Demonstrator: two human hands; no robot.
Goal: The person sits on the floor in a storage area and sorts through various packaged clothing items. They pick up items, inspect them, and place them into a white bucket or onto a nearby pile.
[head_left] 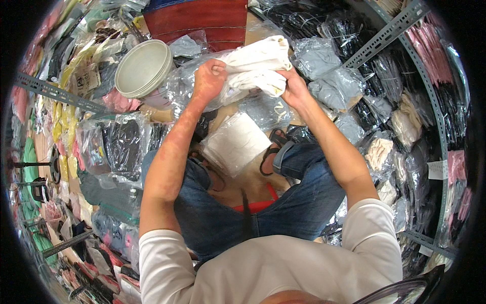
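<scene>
A bunched white cloth garment (258, 57) is stretched between my two hands, above the floor in front of me. My left hand (209, 80) is closed at its left end, fingers curled, beside a clear plastic bag (182, 83); whether the bag is also in the grip is hidden. My right hand (295, 90) pinches the garment's right edge between thumb and fingers. Below, between my feet, a folded white cloth piece (236, 143) lies on the brown floor. Grey garments in clear bags (268, 110) lie just under the held cloth.
A stack of white buckets (143, 70) stands at the left. Bagged dark clothing (124, 144) sits below it. Bagged grey garments (336, 86) pile up at the right. Metal shelf posts (387, 33) and packed shelves surround me; a red panel (196, 23) stands at the far side.
</scene>
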